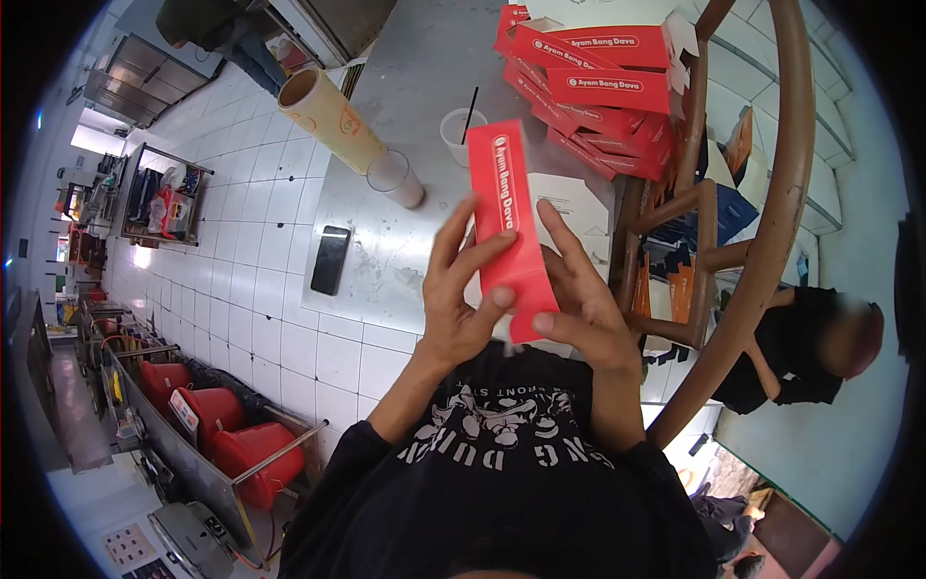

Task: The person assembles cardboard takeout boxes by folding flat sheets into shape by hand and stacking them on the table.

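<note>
Between my hands, in front of my chest, is a red cardboard food box (pixel 499 183) with white "Ayam Bang Dava" lettering, its long side tilted slightly. My left hand (pixel 461 294) grips its left side, with the thumb and a finger lying over the printed face. On the lower right, my right hand (pixel 590 307) holds it with the thumb on the front edge; the index finger points up, apart from the box. White unfolded card (pixel 571 207) lies on the metal table behind my right hand. A pile of similar red boxes (pixel 608 87) sits at the table's far right.
On the metal table (pixel 405 72) stand a white cup (pixel 455 135) with a black straw, a clear cup (pixel 395 179) and a large cardboard roll (pixel 328 116). A phone (pixel 330 261) lies near the left edge. Brown rails (pixel 786 174) rise at right; a person (pixel 801 347) is beyond.
</note>
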